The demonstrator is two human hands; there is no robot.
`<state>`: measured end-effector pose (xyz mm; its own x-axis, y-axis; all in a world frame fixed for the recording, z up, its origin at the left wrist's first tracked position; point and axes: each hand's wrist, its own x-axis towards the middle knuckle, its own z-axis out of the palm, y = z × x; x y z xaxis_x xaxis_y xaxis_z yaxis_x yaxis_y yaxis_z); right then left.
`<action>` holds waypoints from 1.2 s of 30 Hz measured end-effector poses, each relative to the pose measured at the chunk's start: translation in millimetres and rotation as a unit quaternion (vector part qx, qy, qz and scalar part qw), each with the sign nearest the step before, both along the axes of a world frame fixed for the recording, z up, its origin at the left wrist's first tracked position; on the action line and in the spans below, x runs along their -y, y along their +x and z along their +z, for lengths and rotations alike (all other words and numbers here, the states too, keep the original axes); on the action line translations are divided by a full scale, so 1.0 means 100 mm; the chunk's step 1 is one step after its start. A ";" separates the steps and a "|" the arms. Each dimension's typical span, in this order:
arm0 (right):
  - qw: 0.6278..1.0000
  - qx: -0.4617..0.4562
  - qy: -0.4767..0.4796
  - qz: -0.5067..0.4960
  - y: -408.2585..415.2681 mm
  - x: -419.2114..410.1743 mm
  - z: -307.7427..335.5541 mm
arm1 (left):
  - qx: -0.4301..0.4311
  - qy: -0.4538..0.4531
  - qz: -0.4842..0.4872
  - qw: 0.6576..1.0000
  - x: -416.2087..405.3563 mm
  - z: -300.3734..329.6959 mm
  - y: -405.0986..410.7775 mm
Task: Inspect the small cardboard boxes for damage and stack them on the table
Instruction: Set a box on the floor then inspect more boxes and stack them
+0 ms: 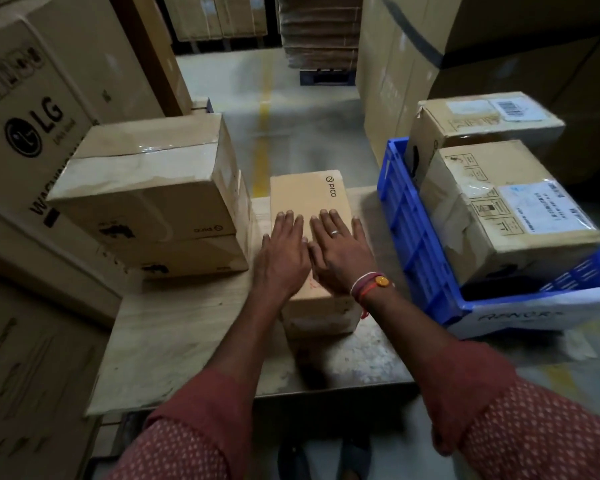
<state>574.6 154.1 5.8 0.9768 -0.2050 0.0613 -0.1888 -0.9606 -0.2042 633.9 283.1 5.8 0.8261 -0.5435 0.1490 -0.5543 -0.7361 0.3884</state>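
**Both hands flat on PICO box at centre of bench**

The LG appliance carton stands at far left, beside the bench. On the bench's left part sits a stack of two PICO-marked boxes, the upper one sealed with wide clear tape, its top face creased. To the right of the bench, a blue plastic crate holds two labelled cardboard boxes, the nearer one showing torn, peeling tape on its front face; the farther one carries a barcode label.

At bench centre lies the PICO box, long side running away from the person, logo at its far right corner. The left hand and right hand rest palm-down on its top face, side by side and touching at the thumbs. Fingers of both are straight and slightly spread, gripping nothing. The right hand carries a ring; its wrist bears thread bracelets.
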 end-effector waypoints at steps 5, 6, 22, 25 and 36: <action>0.999 -0.037 0.007 0.018 0.05 0.05 0.04 | 0.019 0.070 0.000 0.997 0.00 -0.02 -0.01; 0.999 -0.038 0.016 0.021 0.08 0.10 0.08 | 0.019 0.070 -0.002 0.997 0.00 -0.02 -0.01; 0.999 -0.039 0.038 -0.006 0.86 0.41 0.26 | 0.037 0.085 0.021 0.995 0.18 0.29 0.48; 0.995 -0.072 0.061 0.012 0.79 0.40 0.13 | -0.024 0.068 0.051 0.996 0.24 0.12 0.63; 0.995 0.012 0.086 -0.041 0.70 0.35 0.07 | -0.068 -0.030 0.080 0.994 0.21 -0.02 0.61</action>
